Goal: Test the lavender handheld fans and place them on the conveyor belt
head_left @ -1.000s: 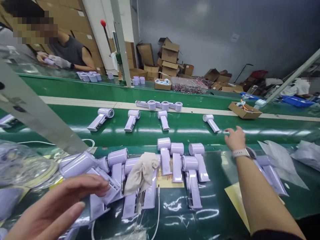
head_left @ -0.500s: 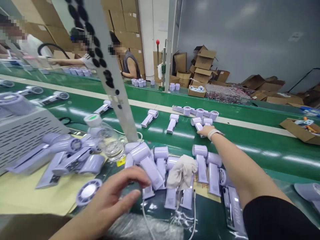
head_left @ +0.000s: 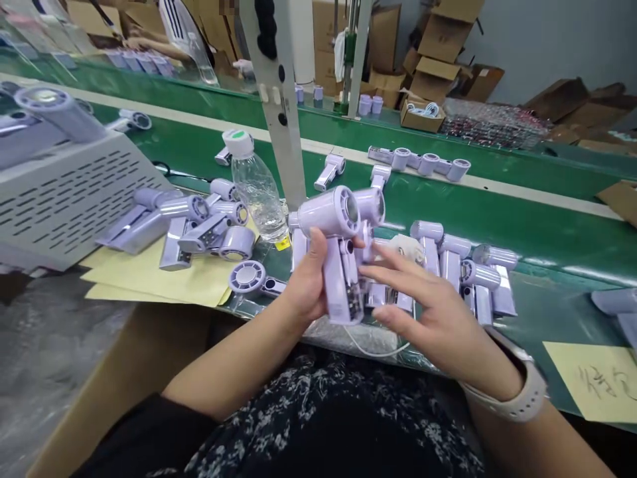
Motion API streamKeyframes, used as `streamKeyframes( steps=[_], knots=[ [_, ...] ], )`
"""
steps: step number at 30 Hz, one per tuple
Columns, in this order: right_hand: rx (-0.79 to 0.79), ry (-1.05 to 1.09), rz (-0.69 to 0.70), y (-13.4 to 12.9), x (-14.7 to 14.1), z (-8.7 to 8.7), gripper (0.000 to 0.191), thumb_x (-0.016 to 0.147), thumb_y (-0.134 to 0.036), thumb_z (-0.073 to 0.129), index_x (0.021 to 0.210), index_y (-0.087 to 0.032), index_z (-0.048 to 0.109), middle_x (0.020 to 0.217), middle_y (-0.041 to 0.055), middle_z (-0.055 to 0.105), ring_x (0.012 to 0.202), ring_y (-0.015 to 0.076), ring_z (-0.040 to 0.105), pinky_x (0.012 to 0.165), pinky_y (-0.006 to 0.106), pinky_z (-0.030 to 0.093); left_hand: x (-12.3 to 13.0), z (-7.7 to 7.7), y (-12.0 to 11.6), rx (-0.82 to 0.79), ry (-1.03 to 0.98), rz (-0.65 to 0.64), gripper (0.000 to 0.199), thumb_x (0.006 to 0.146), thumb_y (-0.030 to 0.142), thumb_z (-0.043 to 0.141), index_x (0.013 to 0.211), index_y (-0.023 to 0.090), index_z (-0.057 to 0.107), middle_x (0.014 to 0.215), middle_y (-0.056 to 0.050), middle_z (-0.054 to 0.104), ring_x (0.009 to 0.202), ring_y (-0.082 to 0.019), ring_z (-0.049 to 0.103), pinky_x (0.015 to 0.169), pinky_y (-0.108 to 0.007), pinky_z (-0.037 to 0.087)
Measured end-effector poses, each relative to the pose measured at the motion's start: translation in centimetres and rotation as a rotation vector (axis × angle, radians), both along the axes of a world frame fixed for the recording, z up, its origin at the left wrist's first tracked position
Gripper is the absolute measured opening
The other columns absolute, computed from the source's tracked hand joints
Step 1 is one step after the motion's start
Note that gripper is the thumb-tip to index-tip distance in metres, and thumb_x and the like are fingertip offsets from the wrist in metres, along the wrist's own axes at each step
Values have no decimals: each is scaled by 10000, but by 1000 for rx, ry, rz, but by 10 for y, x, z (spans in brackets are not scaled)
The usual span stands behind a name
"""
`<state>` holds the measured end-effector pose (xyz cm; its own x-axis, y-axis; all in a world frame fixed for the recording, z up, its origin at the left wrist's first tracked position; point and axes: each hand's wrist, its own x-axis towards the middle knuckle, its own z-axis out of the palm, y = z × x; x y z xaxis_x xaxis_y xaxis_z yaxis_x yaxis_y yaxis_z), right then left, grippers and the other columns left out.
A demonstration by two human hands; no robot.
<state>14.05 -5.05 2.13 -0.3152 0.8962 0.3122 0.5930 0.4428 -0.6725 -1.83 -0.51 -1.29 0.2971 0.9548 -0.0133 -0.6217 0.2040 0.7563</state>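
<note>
The bottle [head_left: 256, 199] stands upright on the bench [head_left: 542, 299] and serves as the reference point. The left hand [head_left: 311, 279] grasps a lilac fan [head_left: 338, 282] by its handle, to the right of the bottle and nearer the wearer, barrel uppermost. The right hand [head_left: 423, 299], farther right of the bottle, is unclenched with fingers extended toward the fan; contact cannot be determined.

Bench surface: glossy green. Left of the bottle, assorted fans [head_left: 196, 226] lie on yellow sheets [head_left: 199, 282], next to a vented case [head_left: 99, 192]. Right of the bottle, beyond the left hand, are a crumpled cloth [head_left: 411, 247] and a cluster of fans [head_left: 455, 265]. At the far right from the bottle lies a handwritten sheet [head_left: 597, 382].

Belt: behind the bottle runs a green belt [head_left: 537, 222] with a pale strip [head_left: 562, 202] along it. Spaced fans [head_left: 331, 172] lie on the belt. A post [head_left: 281, 99] rises just behind the bottle, on its right.

Room: behind and right of the bottle, open cartons [head_left: 442, 40] are stacked before a grey wall [head_left: 547, 40]. Behind and left of it, a co-worker's striped sleeve [head_left: 174, 23] is visible near lilac cups [head_left: 139, 63].
</note>
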Motion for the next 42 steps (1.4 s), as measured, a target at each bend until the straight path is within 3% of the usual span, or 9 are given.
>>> streamKeyframes(
  steps=[2,4,9,13,17,23,27,35,42],
  knots=[
    [-75,15,-154,-7,7,-16,344,1008,-453,508,948,-232,764,803,62,762,752,239,733,709,374,577,-18,-4,-2,27,44,18,661,753,844,643,957,216,680,935,-92,778,1065,-346,746,862,-489,650],
    [-70,-123,-414,-9,21,-32,368,994,-374,451,762,-219,691,567,23,637,543,199,625,592,329,482,-32,-5,-1,114,89,128,605,751,801,691,910,217,687,903,-88,778,1091,-351,739,885,-486,646],
    [-208,-408,-660,-2,66,-64,155,880,-305,576,823,-213,687,619,52,673,581,247,618,563,329,356,-41,3,9,344,106,296,623,664,805,760,721,188,697,907,-120,773,1177,-392,694,963,-511,622],
    [-338,-454,-647,13,74,-75,34,841,-200,624,833,-174,645,651,120,687,636,315,667,582,347,375,-20,10,12,264,20,227,646,674,831,729,821,203,746,1019,-109,771,1268,-382,649,1046,-511,577],
    [-373,-345,-536,5,68,-63,75,900,-187,564,828,-206,557,725,108,706,703,288,709,645,361,481,1,9,9,119,-100,106,682,618,853,744,837,208,749,945,-97,778,1276,-387,643,1063,-522,555],
    [-550,544,-135,-26,44,-29,299,914,-421,626,1118,-204,602,700,-6,668,540,163,646,555,294,538,19,7,13,90,-127,120,713,599,912,693,718,210,651,1093,-96,758,1222,-376,657,977,-514,587],
    [-753,562,-33,-24,23,-24,261,885,-416,639,938,-166,697,578,-33,581,442,111,530,454,240,431,23,14,15,104,-148,151,685,694,897,636,689,212,626,1172,-72,714,1211,-334,657,939,-460,588],
    [-529,642,-13,-27,-7,-38,204,931,-309,617,756,-209,588,563,-28,633,541,123,612,563,230,456,19,15,9,162,-125,168,694,701,905,618,667,212,653,1128,-84,713,1205,-370,651,825,-453,607],
    [-658,760,-2,-34,-12,-44,382,994,-511,588,758,-227,490,459,-100,462,376,88,466,436,210,340,23,7,7,119,-165,169,712,621,901,678,658,190,673,1027,-75,748,1035,-298,719,851,-419,618]
  ],
)
